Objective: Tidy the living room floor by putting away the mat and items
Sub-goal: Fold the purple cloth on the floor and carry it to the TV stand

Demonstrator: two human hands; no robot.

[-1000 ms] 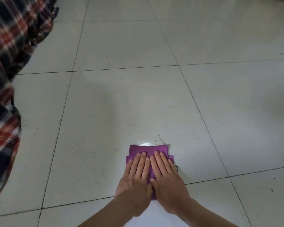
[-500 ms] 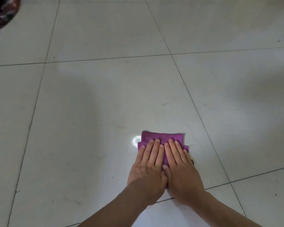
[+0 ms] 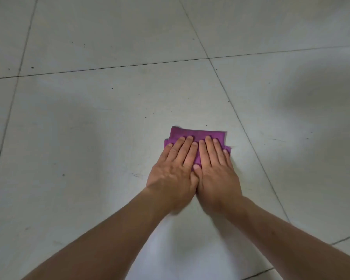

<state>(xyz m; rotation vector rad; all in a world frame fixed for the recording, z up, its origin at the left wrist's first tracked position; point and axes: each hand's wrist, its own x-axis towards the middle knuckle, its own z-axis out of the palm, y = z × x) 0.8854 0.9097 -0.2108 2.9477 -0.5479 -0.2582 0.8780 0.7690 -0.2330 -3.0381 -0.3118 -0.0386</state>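
white floor tiles (image 3: 89, 128) hold the folded purple cloth (image 3: 198, 135), slid a bit forward under the left hand (image 3: 173, 172) and right hand (image 3: 217, 174), both hands flat and open, so the wiping seems not done.

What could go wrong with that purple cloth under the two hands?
The left hand and right hand press flat on the purple cloth on the smooth floor, so it might slide away. Its folded layers stick out unevenly at the sides, so the fold may fall open when lifted. The dark specks on the floor could cling to it.
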